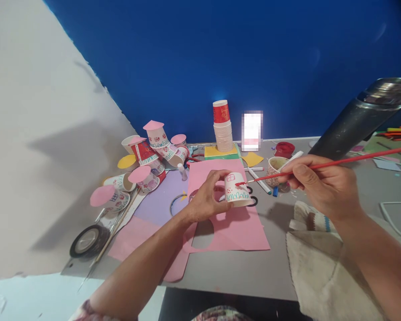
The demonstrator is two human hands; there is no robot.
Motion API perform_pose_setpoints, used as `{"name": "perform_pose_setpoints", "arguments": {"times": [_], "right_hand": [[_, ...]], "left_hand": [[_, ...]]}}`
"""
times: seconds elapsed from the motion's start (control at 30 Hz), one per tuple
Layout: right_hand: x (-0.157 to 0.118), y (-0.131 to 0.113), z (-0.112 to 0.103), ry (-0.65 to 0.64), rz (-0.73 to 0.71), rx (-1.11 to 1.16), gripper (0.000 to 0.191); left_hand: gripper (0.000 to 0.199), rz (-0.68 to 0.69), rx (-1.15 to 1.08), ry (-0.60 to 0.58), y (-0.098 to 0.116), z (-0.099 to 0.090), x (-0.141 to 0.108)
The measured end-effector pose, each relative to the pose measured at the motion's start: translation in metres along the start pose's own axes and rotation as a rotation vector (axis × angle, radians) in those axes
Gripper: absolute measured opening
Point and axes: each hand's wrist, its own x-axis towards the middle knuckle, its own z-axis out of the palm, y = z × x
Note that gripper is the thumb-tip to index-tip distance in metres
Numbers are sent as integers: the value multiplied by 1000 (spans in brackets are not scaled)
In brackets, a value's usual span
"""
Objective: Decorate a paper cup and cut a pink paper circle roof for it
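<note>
My left hand (207, 196) grips a white paper cup (233, 195) from its left side, holding it upside down and slightly tilted. On the cup are a pink window, red marks and a wavy teal line near the rim. Between the fingers of my right hand (321, 183) is a red-handled paintbrush (287, 174). Its red tip meets the cup's side, or lies very close to it. Beneath the cup lies pink paper (243, 232) with round holes cut from it. Black scissor handles (253, 201) show partly behind the cup.
Decorated cups with paper cone roofs (155, 133) crowd the left. A cup stack (223, 133) rises at the back. Black tape (88, 240) lies near the left edge. A patterned cup (276, 171), a cloth (316, 263) and a dark flask (357, 116) are on the right.
</note>
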Motion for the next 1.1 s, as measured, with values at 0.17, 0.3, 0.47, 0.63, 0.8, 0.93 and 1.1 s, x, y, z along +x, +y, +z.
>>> {"name": "perform_pose_setpoints", "arguments": {"times": [0.17, 0.3, 0.47, 0.63, 0.8, 0.93, 1.1], "right_hand": [[0, -2, 1, -26, -29, -5, 22], [1, 0, -1, -21, -34, -16, 23], [3, 2, -5, -81, -54, -5, 23], [1, 0, -2, -66, -42, 11, 24], [2, 2, -4, -87, -24, 26, 23], [3, 5, -7, -103, -12, 66, 21], [2, 5, -6, -56, 3, 92, 21]], "left_hand": [[70, -18, -11, -5, 1, 0, 0], [70, -18, -7, -7, 1, -1, 0], [70, -24, -3, -11, 0, -1, 0], [69, -34, -9, -15, 1, -2, 0], [69, -42, -16, -20, 0, -2, 0], [69, -32, -13, -24, -1, -2, 0], [70, -27, -9, -23, -3, -2, 0]]}}
